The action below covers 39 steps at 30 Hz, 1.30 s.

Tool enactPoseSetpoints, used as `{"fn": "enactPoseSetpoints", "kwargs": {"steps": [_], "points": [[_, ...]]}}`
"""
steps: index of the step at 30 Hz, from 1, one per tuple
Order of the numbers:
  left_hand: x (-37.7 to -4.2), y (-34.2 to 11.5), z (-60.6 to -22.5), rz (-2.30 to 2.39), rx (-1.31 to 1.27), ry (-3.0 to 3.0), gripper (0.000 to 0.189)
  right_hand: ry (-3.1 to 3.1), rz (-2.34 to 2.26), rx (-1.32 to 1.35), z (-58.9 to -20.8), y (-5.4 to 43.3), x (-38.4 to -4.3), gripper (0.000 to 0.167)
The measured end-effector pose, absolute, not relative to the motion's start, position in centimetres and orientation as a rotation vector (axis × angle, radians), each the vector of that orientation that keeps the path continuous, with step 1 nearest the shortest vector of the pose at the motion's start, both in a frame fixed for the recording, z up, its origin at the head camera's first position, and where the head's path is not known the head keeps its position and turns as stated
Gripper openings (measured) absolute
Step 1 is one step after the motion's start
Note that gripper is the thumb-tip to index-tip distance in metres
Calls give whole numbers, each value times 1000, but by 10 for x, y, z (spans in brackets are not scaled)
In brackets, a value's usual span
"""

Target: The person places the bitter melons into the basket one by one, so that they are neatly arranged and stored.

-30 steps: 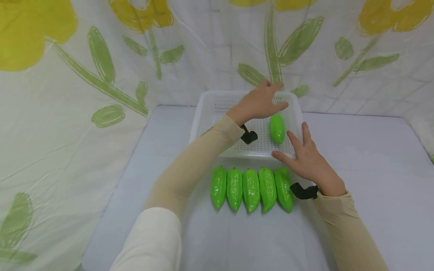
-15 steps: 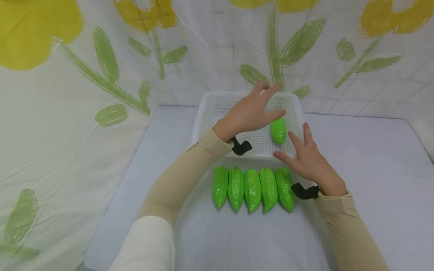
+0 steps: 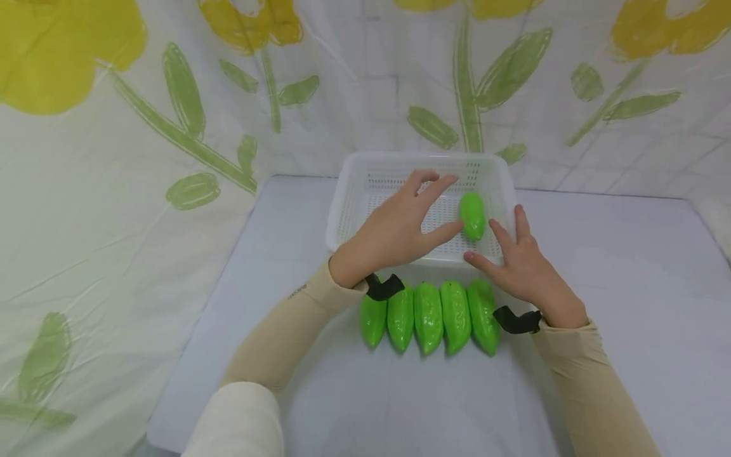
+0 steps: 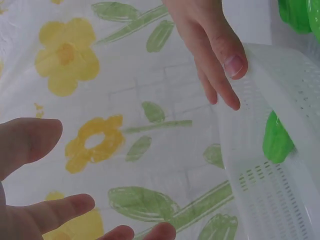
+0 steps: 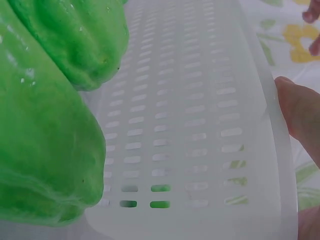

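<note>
A white slotted plastic basket (image 3: 342, 190) stands at the back of the table. Inside it, on the right, lies one glossy green, ribbed, tapered vegetable (image 3: 471, 219). My left hand (image 3: 385, 231) hovers over the basket with spread fingers and holds nothing; its thumb tip overlaps the vegetable's edge in the head view. At the front right corner, my right hand (image 3: 522, 270) rests on the basket, thumb on the front rim and fingers at the right side. In the right wrist view its thumb (image 5: 300, 112) touches the rim. Several more green vegetables (image 3: 428, 324) lie side by side before the basket.
A flower-printed white sheet (image 3: 365, 76) hangs close behind the basket and down the left side. The pale table (image 3: 605, 266) extends to the right and toward the front. Black wrist straps (image 3: 516, 320) sit on both wrists.
My left hand has drawn back from the basket's far rim toward its front, and its forearm has moved nearer. The right hand has stayed at the corner; the vegetables have not moved.
</note>
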<state>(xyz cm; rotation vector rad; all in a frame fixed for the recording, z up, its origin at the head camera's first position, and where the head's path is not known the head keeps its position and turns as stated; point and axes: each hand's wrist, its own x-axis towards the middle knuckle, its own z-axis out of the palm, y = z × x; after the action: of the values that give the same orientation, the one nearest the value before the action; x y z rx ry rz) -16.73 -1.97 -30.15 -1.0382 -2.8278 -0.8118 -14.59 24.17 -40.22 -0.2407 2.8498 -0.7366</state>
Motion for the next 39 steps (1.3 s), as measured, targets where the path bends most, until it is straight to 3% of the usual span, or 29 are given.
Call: {"fn": "enactPoseSetpoints", "kwargs": {"steps": [15,22,39], "points": [[-120,-62,-331,-906,-920,-2864,69,2860,-746,-241,-404,242,-148,102],[-110,-75,-348,-926,-910,-2803,57,2849,-738,-237,-404,242,-147,103],[-89,-103,-391,-980,-784,-2856,55,2841,-757,-217,-404,241,-147,103]]}}
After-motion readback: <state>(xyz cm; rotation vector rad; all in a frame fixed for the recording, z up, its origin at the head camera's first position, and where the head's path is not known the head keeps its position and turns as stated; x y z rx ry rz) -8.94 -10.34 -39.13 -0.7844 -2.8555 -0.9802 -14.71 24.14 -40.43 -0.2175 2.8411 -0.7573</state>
